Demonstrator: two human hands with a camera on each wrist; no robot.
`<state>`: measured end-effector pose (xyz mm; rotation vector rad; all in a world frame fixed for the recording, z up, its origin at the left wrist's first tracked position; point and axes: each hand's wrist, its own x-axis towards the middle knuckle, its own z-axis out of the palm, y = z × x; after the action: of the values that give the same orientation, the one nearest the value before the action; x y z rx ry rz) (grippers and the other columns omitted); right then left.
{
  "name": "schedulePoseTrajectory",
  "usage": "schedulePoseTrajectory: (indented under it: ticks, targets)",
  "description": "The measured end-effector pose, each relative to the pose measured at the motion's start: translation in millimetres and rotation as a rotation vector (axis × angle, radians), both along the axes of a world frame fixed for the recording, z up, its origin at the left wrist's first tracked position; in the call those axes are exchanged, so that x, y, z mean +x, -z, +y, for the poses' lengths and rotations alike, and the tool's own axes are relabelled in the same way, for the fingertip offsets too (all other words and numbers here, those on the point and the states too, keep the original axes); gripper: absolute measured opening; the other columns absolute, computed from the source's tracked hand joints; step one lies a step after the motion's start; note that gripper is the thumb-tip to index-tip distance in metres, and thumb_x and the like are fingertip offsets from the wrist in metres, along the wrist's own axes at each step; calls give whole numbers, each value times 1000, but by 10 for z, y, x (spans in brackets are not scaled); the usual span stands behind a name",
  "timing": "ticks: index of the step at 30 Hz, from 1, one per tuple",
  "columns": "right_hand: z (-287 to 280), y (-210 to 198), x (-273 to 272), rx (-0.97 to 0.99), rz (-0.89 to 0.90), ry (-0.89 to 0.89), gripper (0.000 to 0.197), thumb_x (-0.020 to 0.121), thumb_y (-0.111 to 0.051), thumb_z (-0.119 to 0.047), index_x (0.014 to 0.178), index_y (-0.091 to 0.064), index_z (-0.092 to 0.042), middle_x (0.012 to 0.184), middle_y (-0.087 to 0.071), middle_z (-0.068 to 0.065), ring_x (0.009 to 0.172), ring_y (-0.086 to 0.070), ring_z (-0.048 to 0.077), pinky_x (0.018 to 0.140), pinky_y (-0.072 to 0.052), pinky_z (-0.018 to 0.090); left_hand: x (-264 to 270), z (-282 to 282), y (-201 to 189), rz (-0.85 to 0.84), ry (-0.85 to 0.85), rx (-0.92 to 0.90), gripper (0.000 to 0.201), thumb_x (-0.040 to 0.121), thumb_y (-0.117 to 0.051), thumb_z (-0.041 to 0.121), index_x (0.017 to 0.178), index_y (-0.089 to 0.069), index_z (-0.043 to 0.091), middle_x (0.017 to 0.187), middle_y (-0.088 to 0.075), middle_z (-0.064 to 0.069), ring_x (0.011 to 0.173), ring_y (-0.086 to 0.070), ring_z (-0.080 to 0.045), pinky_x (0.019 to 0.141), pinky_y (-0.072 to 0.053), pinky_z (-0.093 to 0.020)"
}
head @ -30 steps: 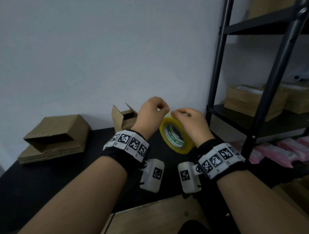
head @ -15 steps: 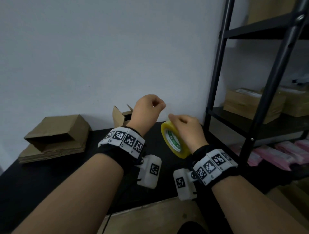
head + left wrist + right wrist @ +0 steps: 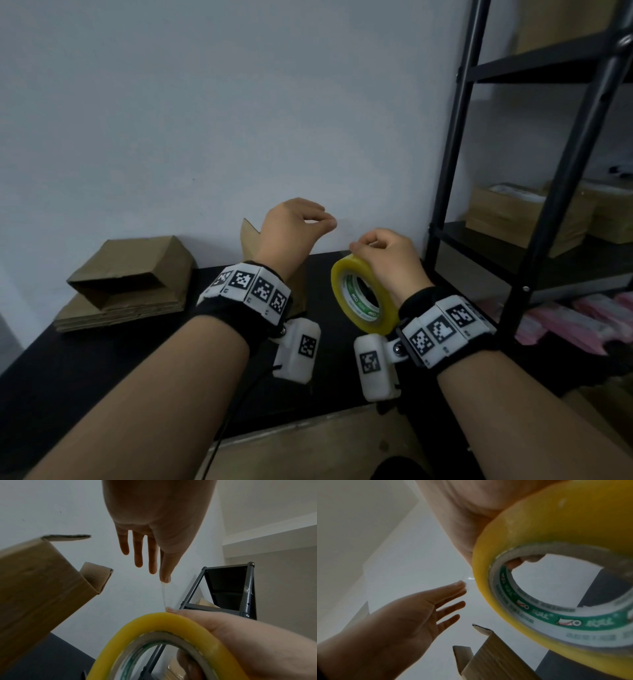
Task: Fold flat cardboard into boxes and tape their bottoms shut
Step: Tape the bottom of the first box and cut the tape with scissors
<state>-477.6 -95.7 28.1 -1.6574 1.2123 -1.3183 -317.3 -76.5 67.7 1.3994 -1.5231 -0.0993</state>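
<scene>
L fingers [image 3: 164, 566] pinch tape strip, R hand [image 3: 387, 263] grips roll [image 3: 363, 298]

Yellow tape roll [image 3: 363, 297] with green-printed core; brown box [image 3: 37, 582]; black table [image 3: 85, 370].

A black counter [image 3: 102, 359] spreads under and to the left of the hands, backed by a plain pale wall [image 3: 239, 102]. To the right of the hands stands a black metal shelf rack [image 3: 455, 144]; its shelves hold brown packages [image 3: 507, 216]. Lower down, right of the hands, lie pink packets [image 3: 565, 318]. A black cable [image 3: 239, 404] hangs below the left wrist.
</scene>
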Motion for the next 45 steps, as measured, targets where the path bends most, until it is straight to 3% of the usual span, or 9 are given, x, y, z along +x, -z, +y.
schedulePoseTrajectory:
  ticks: [4,8,13,19,23,31,34,40,45]
  targets:
    - [-17,-46,64,-5,30,36,14,87,-69,-25,80,-68,-13,84,-69,6,79,-66,21,72,-55,34,73,7,-32,-70,-12,160,31,91,-56,48,109,-73,29,143,-47,11,118,-55,-13,95,-38,-24]
    - [-29,-73,112,-3,89,54,13,85,-70,-23,78,-68,-13,82,-69,5,77,-64,19,70,-53,30,295,-41,-54,-109,-75,266,52,99,-42,44,147,-34,27,152,-36,-1,135,-40,-20,111,-27,-32]
    - [-48,-82,208,0,91,61,12,84,-69,-21,74,-65,-15,77,-68,5,72,-63,19,70,-53,31,573,11,-28,-88,-151,134,38,100,-34,9,126,-60,20,138,-52,-1,105,-52,-10,83,-36,-20]
    - [-140,-239,422,54,235,-39,15,84,-68,-20,72,-63,-15,75,-64,1,79,-63,21,79,-53,35,761,-56,119,-200,-132,294,35,99,-40,12,128,-58,16,149,-41,-1,137,-36,-18,109,-26,-26]
    - [-184,-365,542,79,309,-120,19,87,-67,-17,71,-60,-12,78,-63,4,84,-62,25,84,-52,38,763,-63,156,-268,-77,387,33,103,-36,18,119,-61,3,130,-56,-14,124,-47,-29,92,-35,-29]
    - [-192,-368,703,81,398,-237,15,92,-63,-21,92,-64,-6,90,-64,7,85,-60,19,79,-50,33,902,-237,364,-393,-100,380,43,99,-41,16,141,-44,23,141,-50,-5,126,-48,-25,103,-36,-32]
    - [-208,-329,748,74,429,-250,13,93,-62,-23,89,-63,-10,87,-63,3,83,-59,17,77,-48,30,982,-337,404,-421,-71,358,48,100,-40,17,147,-35,29,144,-42,-6,130,-43,-25,106,-32,-30]
    - [-236,-263,779,70,462,-247,14,92,-63,-23,82,-60,-14,87,-63,3,84,-60,17,81,-49,33,1105,-460,346,-566,-17,523,38,102,-30,32,136,-46,36,155,-27,-6,144,-23,-26,115,-18,-33]
    - [-241,-243,794,80,420,-226,18,91,-66,-23,94,-68,-6,95,-68,7,90,-63,20,84,-51,34,1123,-433,379,-517,27,491,37,102,-39,30,137,-51,28,147,-45,2,134,-40,-20,109,-28,-29]
